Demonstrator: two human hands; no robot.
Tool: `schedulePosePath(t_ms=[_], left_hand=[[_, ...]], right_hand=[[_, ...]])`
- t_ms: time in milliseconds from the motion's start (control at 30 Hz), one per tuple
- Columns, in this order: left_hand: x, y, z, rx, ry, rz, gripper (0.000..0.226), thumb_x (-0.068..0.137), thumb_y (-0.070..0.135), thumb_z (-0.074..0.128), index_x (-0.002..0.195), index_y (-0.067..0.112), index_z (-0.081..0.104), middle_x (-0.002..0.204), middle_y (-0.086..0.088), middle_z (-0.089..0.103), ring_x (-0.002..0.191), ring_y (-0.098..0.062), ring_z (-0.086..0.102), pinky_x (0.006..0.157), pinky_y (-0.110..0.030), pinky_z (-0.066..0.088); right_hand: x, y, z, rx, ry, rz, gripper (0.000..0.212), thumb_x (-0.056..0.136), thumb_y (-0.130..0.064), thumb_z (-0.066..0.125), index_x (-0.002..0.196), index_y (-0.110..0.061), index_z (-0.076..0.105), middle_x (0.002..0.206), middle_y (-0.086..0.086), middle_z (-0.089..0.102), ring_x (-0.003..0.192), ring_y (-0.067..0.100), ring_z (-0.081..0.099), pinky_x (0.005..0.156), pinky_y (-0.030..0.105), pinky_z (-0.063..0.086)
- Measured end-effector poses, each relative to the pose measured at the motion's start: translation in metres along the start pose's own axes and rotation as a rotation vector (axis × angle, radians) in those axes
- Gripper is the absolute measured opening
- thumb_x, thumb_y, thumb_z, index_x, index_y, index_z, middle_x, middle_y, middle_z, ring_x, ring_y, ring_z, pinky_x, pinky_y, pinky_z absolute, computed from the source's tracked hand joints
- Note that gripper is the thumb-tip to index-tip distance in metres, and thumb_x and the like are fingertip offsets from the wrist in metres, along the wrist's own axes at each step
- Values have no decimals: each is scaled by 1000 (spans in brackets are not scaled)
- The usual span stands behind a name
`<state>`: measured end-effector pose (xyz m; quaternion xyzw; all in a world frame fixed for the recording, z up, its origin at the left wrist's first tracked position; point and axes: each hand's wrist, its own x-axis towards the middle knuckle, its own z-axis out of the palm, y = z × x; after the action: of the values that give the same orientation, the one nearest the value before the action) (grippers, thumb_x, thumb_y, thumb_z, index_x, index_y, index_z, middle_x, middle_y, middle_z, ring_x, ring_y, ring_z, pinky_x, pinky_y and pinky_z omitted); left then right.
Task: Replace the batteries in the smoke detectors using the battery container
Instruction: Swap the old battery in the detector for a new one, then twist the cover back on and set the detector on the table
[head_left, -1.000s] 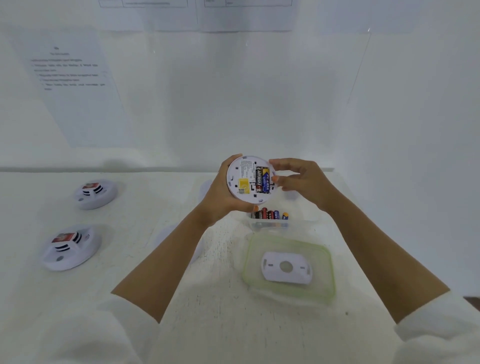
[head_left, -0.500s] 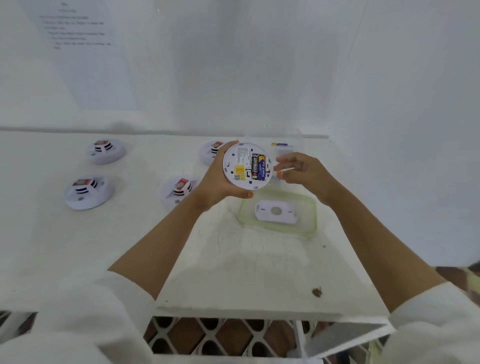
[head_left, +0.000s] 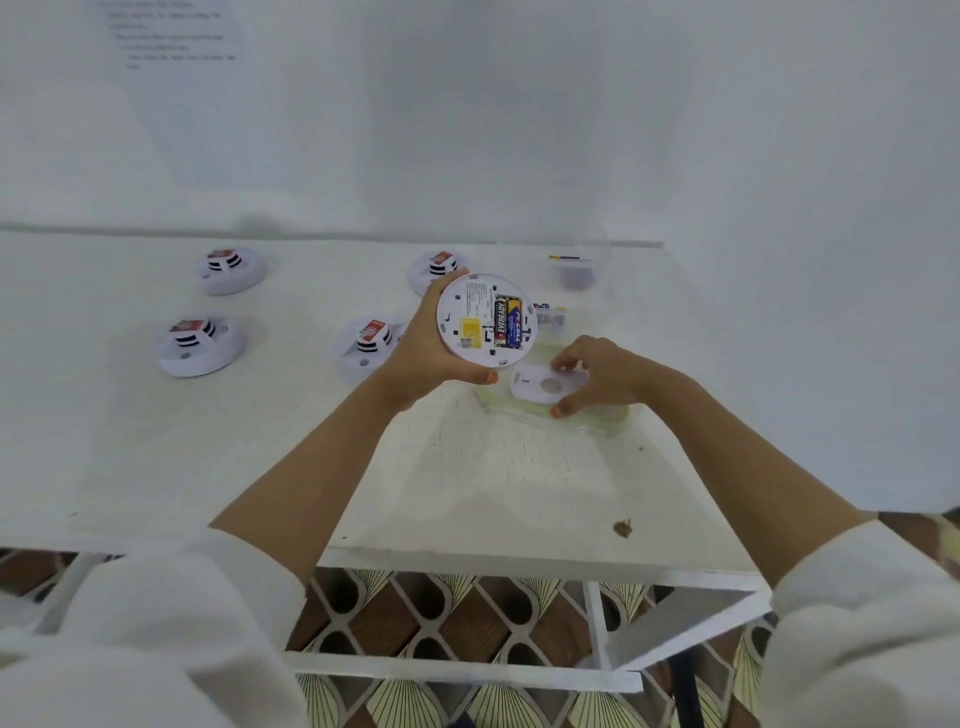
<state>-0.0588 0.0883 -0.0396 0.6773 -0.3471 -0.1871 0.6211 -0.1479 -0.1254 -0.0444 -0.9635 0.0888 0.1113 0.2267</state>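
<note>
Now the left hand (head_left: 421, 358) holds the smoke detector (head_left: 467, 312) up, back showing, with two batteries (head_left: 507, 325) inside. The right hand (head_left: 597, 374) seems to pinch the white back plate (head_left: 540, 387) lying on the green lid (head_left: 602, 422). Best to lift it flat, line it up, then turn it on gently.

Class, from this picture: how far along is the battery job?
Done: two batteries sit in the round white smoke detector. In hand: the left hand holds it while the right hand grips the white back plate on the green-rimmed lid. Left: closing it; four other detectors on the table, status unclear.
</note>
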Motion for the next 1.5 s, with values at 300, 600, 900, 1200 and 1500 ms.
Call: schedulePosePath(t_ms=[300, 600, 900, 1200, 1500], left_hand=[[0, 3, 1, 15, -9, 17, 103, 52, -12, 77, 137, 16, 27, 124, 22, 42, 107, 13, 50, 78, -19, 53], [0, 7, 1, 29, 0, 26, 103, 51, -6, 77, 137, 18, 27, 123, 28, 41, 110, 14, 48, 82, -24, 54], [2, 3, 2, 19, 6, 11, 103, 53, -13, 79, 135, 21, 27, 124, 20, 43, 110, 7, 50, 80, -22, 53], [5, 5, 2, 26, -2, 14, 105, 50, -3, 79, 137, 24, 27, 127, 22, 42, 115, 5, 47, 86, -26, 53], [7, 5, 5, 25, -3, 18, 103, 50, -3, 78, 135, 25, 27, 126, 21, 42, 113, 7, 48, 85, -26, 53]], right_hand=[[6, -10, -5, -66, -42, 53, 69, 67, -37, 79, 123, -11, 47, 119, 4, 49, 97, 17, 44, 82, 24, 37], [8, -5, -8, -16, -71, 57, 70, 66, -37, 81, 123, -15, 47, 107, -2, 45, 95, 17, 46, 79, 25, 36], [8, 10, -10, 40, -35, 9, 58, 66, -36, 81, 118, -22, 59, 103, -1, 49, 92, 16, 48, 80, 25, 37], [8, 13, -12, -13, 89, -31, 53, 76, -32, 74, 124, -16, 57, 118, 7, 49, 98, 12, 43, 84, 24, 34], [15, 3, -12, -198, 11, -35, 74, 65, -46, 78, 127, -15, 50, 121, 6, 46, 111, 22, 40, 93, 31, 37]])
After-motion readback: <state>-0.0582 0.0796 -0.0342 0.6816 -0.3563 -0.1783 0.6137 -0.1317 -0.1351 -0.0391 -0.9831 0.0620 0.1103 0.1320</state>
